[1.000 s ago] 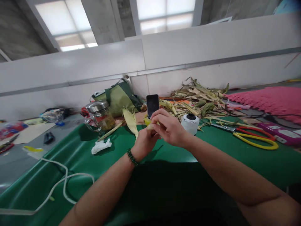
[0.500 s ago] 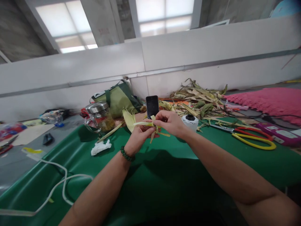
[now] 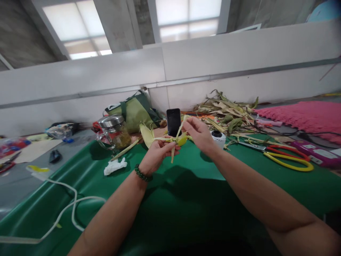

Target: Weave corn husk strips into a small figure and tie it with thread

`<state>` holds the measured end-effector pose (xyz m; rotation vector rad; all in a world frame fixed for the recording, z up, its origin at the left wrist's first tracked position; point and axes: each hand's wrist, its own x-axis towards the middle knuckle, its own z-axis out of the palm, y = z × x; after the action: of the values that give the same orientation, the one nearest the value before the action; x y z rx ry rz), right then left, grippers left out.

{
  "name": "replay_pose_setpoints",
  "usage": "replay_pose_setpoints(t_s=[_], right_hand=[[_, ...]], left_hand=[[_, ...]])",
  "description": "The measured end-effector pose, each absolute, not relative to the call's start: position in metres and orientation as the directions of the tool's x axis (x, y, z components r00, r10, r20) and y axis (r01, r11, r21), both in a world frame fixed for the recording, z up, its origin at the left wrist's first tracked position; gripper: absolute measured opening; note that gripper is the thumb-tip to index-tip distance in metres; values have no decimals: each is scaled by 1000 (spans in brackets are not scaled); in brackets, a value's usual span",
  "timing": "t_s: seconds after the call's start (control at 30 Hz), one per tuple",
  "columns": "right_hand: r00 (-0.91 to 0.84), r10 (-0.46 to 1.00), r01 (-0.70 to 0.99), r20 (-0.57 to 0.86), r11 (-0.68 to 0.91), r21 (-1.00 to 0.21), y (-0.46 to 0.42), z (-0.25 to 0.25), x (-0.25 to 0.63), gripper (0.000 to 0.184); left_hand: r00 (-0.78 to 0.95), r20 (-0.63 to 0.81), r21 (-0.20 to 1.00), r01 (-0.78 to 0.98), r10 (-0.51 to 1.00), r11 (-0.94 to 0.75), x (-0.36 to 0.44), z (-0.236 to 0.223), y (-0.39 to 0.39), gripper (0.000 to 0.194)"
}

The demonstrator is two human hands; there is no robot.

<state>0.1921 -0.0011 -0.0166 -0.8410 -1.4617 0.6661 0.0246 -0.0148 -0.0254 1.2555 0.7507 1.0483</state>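
Note:
My left hand [image 3: 161, 150], with a green bead bracelet at the wrist, is closed on a small piece made of pale corn husk strips [image 3: 172, 153]. Strips stick out of it to the left, downward and to the right. My right hand [image 3: 199, 133] pinches the upper end of one husk strip [image 3: 182, 127], which runs up from the piece at a slant. Behind the fingers a dark phone [image 3: 173, 122] stands upright. A broad pale husk [image 3: 146, 135] lies just left of the hands. Where the strips cross is partly hidden by my left fingers.
On the green cloth [image 3: 112, 195] lie a crumpled white tissue [image 3: 115, 166], a white cable [image 3: 73, 202] and red-and-yellow scissors [image 3: 287, 156]. A glass jar [image 3: 117, 137], a green bag [image 3: 135, 112], a thread spool [image 3: 218, 138] and a heap of dry husks [image 3: 226, 108] stand behind.
My right hand has moved up and right, away from my left hand, drawing a husk strip upward. My left hand stays nearly in place on the husk piece.

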Motion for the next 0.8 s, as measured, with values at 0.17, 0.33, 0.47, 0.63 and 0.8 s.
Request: replay_pose_setpoints(t_s=[0.17, 0.33, 0.47, 0.63, 0.8], right_hand=[[-279, 827, 290, 489, 558, -778, -10, -11, 194, 27], [-277, 858, 286, 433, 504, -815, -13, -10, 192, 27], [-220, 887, 252, 405, 453, -855, -12, -9, 189, 26], [-3, 897, 197, 441, 433, -879, -12, -13, 185, 25], [99, 897, 105, 431, 421, -901, -11, -13, 186, 23]], left_hand=[[357, 157, 979, -181, 921, -97, 24, -27, -13, 37], [337, 213, 977, -81, 917, -198, 25, -27, -14, 27], [352, 217, 974, -10, 910, -228, 27, -23, -19, 23], [352, 205, 977, -21, 913, -211, 28, -20, -22, 24], [346, 209, 976, -16, 914, -217, 27, -19, -24, 26]])
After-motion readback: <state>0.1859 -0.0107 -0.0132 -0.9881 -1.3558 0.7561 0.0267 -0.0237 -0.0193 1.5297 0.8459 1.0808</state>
